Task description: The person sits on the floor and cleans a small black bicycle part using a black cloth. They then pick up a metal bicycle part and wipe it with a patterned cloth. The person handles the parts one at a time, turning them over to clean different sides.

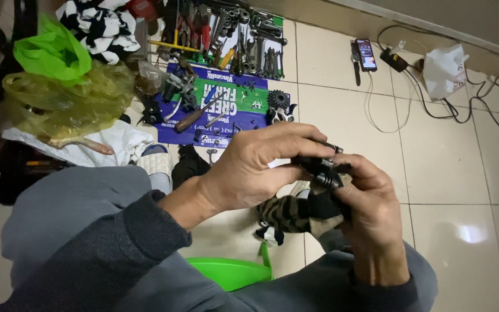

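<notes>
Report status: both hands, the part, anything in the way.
Left hand and right hand both grip small black part. Striped rag under right hand. Tools lie apart on floor; nothing blocking.

Beyond the fingertips (313,151) of the left hand (261,167), a blue mat (244,98) crowded with a screwdriver (200,114), a sprocket (278,101) and wrenches (261,55) blocks the floor. Out past the right hand (365,202), on its outer side, bare tiles (451,173) lie open. Farther ahead of those fingers, a phone (366,54), cables (434,98) and a white bag (444,70) clutter the wall edge. Below the fingers, a green tub (232,271) sits close.
</notes>
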